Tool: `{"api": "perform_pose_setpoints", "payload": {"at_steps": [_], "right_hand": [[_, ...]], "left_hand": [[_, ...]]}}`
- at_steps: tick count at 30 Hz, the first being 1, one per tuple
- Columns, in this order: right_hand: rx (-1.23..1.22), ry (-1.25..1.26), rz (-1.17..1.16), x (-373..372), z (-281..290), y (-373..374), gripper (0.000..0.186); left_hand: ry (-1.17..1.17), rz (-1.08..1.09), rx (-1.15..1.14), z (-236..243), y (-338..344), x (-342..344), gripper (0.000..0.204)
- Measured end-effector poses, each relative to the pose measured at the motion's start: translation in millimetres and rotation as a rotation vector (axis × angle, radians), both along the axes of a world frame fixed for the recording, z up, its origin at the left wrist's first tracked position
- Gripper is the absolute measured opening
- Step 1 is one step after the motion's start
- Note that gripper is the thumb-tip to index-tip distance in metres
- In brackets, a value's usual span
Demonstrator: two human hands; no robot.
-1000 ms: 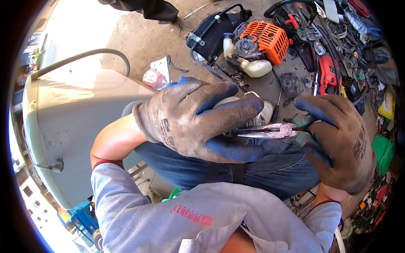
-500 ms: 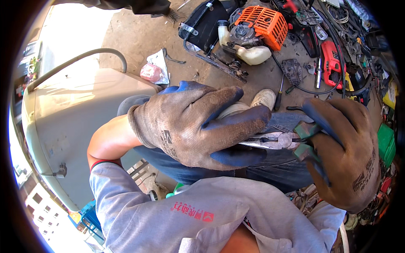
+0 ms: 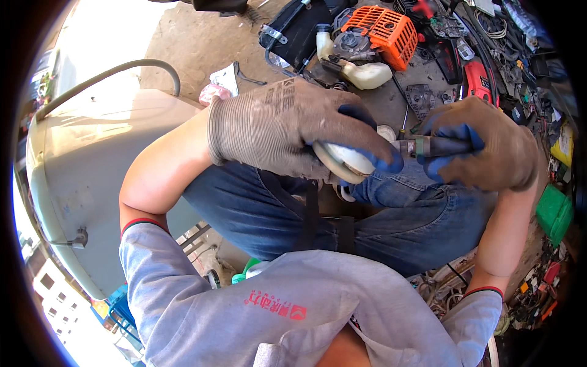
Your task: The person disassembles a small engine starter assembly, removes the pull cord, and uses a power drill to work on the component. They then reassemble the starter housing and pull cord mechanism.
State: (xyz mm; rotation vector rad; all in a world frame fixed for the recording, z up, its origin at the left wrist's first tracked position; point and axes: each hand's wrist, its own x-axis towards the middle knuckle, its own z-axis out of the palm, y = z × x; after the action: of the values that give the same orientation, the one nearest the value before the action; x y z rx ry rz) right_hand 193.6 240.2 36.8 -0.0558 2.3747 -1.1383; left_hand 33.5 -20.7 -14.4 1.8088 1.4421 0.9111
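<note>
My left hand (image 3: 318,125), in a brown and blue work glove, is wrapped round a pale, rounded disc-like part (image 3: 348,160); its exact kind does not show. In my right hand (image 3: 492,144), gloved the same way, is a pair of pliers (image 3: 422,146) with dark green handles squeezed together in the fist. The pliers point left, and their jaws reach my left fingertips. Those fingers hide the jaw tips, so I cannot tell what they bite on. Both hands are held above my knees in blue jeans (image 3: 422,226).
On the ground ahead lie a small engine with an orange cover (image 3: 388,33), a white plastic tank (image 3: 367,74) and a red tool (image 3: 478,79). Cables and loose parts crowd the right, near a green container (image 3: 553,214). A large beige metal casing (image 3: 110,183) stands at my left.
Both hands have moved up and forward. My right hand has turned over and closed the pliers, whose handles were spread. The pale part in my left hand now shows more plainly.
</note>
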Motion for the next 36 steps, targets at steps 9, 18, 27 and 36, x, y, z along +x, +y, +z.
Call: {"api": "perform_pose_setpoints", "payload": {"at_steps": [9,18,27,36], "right_hand": [[-0.288,-0.271,-0.383,-20,-21,18,0.048],[-0.157,-0.097,-0.381,-9,-15,14,0.046],[-0.062,0.332,-0.178,-13,-7,-13,0.031],[0.177,0.615,-0.143,-6,-27,-29,0.030]], "left_hand": [[-0.510,-0.013,-0.190,-3,12,-24,0.067],[-0.274,-0.042,0.029,-1,17,-25,0.058],[-0.306,0.004,0.007,-6,16,-29,0.057],[-0.242,0.066,-0.028,1,15,-26,0.058]]}}
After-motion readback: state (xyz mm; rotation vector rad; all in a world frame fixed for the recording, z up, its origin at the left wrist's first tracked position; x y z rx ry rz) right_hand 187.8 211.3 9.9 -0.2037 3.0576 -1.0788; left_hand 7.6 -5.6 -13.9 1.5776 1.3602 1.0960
